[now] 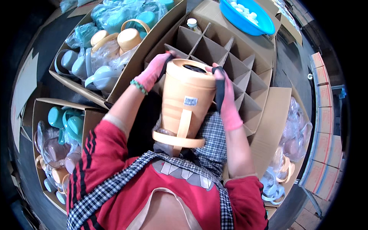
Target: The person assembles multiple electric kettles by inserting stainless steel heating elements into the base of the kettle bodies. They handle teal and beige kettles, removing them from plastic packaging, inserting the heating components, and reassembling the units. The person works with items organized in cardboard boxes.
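Observation:
A peach plastic thermos jug (178, 90) is tilted in front of my chest, its round end with a dark opening (194, 68) facing up and away from me. A barcode sticker (190, 101) is on its side, and its handle (184, 124) points back toward my lap. My left hand (152, 73), in a pink glove with dark fingertips, grips the far left of the rim. On the other side my right hand (227, 97), gloved the same way, has its fingers closed at the right edge of the rim. Clear plastic wrap (163, 134) hangs about the near end.
Beyond the jug stands a cardboard box with dividers (209, 50), holding a white-capped bottle (193, 25). A blue basin (230, 17) of white pieces sits behind it. Boxes of colored jugs and parts stand at the far left (124, 63), near left (92, 126) and right (268, 119).

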Action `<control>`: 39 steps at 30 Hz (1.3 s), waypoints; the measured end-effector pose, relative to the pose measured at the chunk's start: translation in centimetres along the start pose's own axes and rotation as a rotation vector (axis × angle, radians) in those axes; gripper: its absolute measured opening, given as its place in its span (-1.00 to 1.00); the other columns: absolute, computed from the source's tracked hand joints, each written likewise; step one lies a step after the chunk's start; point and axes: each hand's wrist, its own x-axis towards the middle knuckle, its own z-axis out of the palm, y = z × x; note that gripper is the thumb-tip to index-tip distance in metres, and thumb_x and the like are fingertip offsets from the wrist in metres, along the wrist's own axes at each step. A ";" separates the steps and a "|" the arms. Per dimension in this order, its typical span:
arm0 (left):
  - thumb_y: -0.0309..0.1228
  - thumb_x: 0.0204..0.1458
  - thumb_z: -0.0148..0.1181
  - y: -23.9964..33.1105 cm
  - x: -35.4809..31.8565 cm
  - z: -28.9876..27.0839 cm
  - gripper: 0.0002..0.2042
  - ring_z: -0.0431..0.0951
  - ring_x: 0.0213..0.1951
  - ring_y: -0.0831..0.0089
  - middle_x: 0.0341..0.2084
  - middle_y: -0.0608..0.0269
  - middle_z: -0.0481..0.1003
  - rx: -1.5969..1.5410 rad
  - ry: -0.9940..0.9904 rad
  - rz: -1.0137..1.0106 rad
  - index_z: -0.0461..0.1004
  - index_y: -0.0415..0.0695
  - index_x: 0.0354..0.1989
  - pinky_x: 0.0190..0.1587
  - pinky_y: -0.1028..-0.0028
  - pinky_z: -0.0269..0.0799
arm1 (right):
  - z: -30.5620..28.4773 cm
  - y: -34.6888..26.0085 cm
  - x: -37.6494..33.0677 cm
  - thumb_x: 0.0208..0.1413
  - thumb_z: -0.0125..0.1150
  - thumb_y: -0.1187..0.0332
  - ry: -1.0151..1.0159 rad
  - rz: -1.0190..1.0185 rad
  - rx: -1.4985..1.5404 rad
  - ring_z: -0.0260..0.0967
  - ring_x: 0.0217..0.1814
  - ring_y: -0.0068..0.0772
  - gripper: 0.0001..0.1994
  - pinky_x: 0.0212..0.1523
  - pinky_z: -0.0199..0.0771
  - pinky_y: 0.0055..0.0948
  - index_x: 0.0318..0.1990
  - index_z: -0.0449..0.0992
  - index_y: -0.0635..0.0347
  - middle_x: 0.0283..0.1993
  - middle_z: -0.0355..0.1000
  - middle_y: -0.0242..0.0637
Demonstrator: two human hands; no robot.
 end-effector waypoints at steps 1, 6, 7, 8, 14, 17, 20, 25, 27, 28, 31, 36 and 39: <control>-0.17 0.10 -0.20 0.0 0.3 -0.1 -0.57 0.48 -0.34 0.38 -0.45 0.05 0.49 0.064 0.061 -0.095 0.43 -0.36 -0.39 -0.26 0.45 0.31 | -0.5 0.6 -0.5 0.10 -0.07 0.13 -0.055 -0.287 -0.271 0.23 -0.10 -0.47 -0.64 0.02 0.12 -0.54 -0.19 0.41 0.28 -0.16 0.37 -0.28; -0.16 0.11 -0.15 1.1 -4.6 6.5 -0.59 0.28 -0.12 0.59 -0.26 0.22 0.40 0.320 0.256 0.277 0.33 -0.31 -0.12 -0.05 0.58 0.18 | -5.7 3.5 4.9 0.09 -0.12 0.04 0.111 0.189 0.302 0.28 -0.19 -0.48 -0.58 -0.09 0.21 -0.55 -0.25 0.39 0.29 -0.29 0.37 -0.34; -0.20 0.10 -0.10 2.1 -4.5 5.9 -0.63 0.37 -0.20 0.53 -0.30 0.19 0.42 0.298 0.292 0.250 0.34 -0.31 -0.15 -0.12 0.57 0.27 | -5.0 3.5 4.7 0.09 -0.11 0.03 -0.228 0.260 0.461 0.30 -0.21 -0.47 -0.57 -0.09 0.21 -0.54 -0.24 0.39 0.30 -0.30 0.38 -0.32; -0.21 0.09 -0.09 1.6 -3.0 4.4 -0.65 0.41 -0.26 0.50 -0.32 0.17 0.44 -0.157 0.064 0.047 0.35 -0.31 -0.18 -0.17 0.56 0.31 | -3.9 3.8 3.8 0.10 -0.10 0.04 0.005 0.348 0.373 0.31 -0.21 -0.44 -0.56 -0.05 0.21 -0.54 -0.18 0.38 0.31 -0.24 0.39 -0.26; -0.21 0.06 -0.09 4.4 -4.9 5.6 -0.65 0.34 -0.05 0.15 -0.25 -0.13 0.39 0.487 0.204 0.237 0.35 -0.24 -0.13 -0.01 0.32 0.24 | -5.3 4.1 3.2 0.13 -0.21 0.07 0.182 0.330 0.379 0.28 -0.14 -0.38 -0.55 -0.02 0.23 -0.43 -0.17 0.32 0.38 -0.22 0.36 -0.17; -0.22 0.04 -0.07 3.2 -5.2 5.7 -0.62 0.41 -0.12 0.21 -0.30 -0.05 0.43 0.478 0.163 0.378 0.35 -0.26 -0.09 -0.06 0.40 0.29 | -5.2 4.5 4.1 0.13 -0.19 0.11 -0.342 0.376 0.654 0.24 -0.13 -0.37 -0.60 -0.03 0.19 -0.46 -0.21 0.35 0.33 -0.20 0.33 -0.25; -0.30 0.06 -0.09 0.6 -1.7 -0.9 -0.72 0.48 -0.33 0.51 -0.43 0.17 0.49 -0.245 -0.147 0.110 0.43 -0.30 -0.30 -0.22 0.54 0.38 | -0.5 2.1 -0.6 0.13 -0.14 0.11 0.020 0.023 -0.115 0.21 -0.06 -0.39 -0.62 0.05 0.09 -0.50 -0.16 0.37 0.28 -0.18 0.32 -0.25; -0.33 -0.05 0.00 6.1 -7.5 8.4 -0.82 0.40 -0.39 0.13 -0.56 0.07 0.38 0.782 0.209 0.845 0.42 -0.18 -0.51 -0.32 0.36 0.30 | -5.8 2.4 3.7 0.12 -0.32 -0.02 -0.196 0.469 0.546 0.33 -0.23 -0.33 -0.52 -0.10 0.31 -0.39 -0.33 0.34 0.28 -0.33 0.37 -0.19; -0.30 -0.04 0.01 7.4 -7.5 8.1 -0.77 0.40 -0.51 0.11 -0.65 0.07 0.39 0.751 0.199 0.650 0.44 -0.21 -0.56 -0.38 0.36 0.31 | -4.6 2.3 3.3 0.09 -0.21 0.08 -0.257 0.366 0.512 0.33 -0.21 -0.31 -0.59 -0.08 0.29 -0.40 -0.30 0.37 0.30 -0.30 0.37 -0.17; -0.17 -0.04 0.00 6.3 -6.4 6.6 -0.69 0.46 -0.59 0.30 -0.66 -0.02 0.43 0.608 0.259 0.592 0.48 -0.16 -0.59 -0.42 0.37 0.36 | -3.8 2.0 2.7 0.08 -0.15 0.14 -0.153 0.331 0.352 0.32 -0.20 -0.31 -0.64 -0.06 0.27 -0.40 -0.29 0.39 0.31 -0.27 0.37 -0.16; -0.16 -0.01 0.03 4.4 -3.9 1.9 -0.63 0.45 -0.60 0.58 -0.75 0.15 0.41 -0.199 -0.027 0.197 0.47 -0.27 -0.58 -0.51 0.54 0.33 | -1.7 0.7 -0.9 0.07 -0.06 0.14 -0.072 -0.161 -0.387 0.29 -0.23 -0.39 -0.66 -0.05 0.19 -0.49 -0.30 0.43 0.28 -0.31 0.37 -0.24; -0.28 -0.06 0.07 7.5 -8.9 8.8 -0.77 0.40 -0.46 0.15 -0.59 0.06 0.38 0.692 0.126 0.863 0.45 -0.20 -0.57 -0.32 0.34 0.30 | -7.0 2.1 4.2 0.11 -0.17 0.00 0.057 0.461 0.379 0.27 -0.28 -0.50 -0.55 -0.21 0.31 -0.54 -0.28 0.39 0.28 -0.33 0.32 -0.29; -0.27 -0.02 0.03 6.9 -7.8 6.3 -0.75 0.42 -0.56 0.19 -0.65 0.09 0.40 0.613 0.119 0.708 0.44 -0.20 -0.56 -0.44 0.42 0.33 | -3.6 -0.8 1.3 0.03 -0.03 0.14 -0.190 0.180 0.076 0.31 -0.25 -0.48 -0.64 -0.17 0.29 -0.52 -0.26 0.43 0.31 -0.30 0.38 -0.27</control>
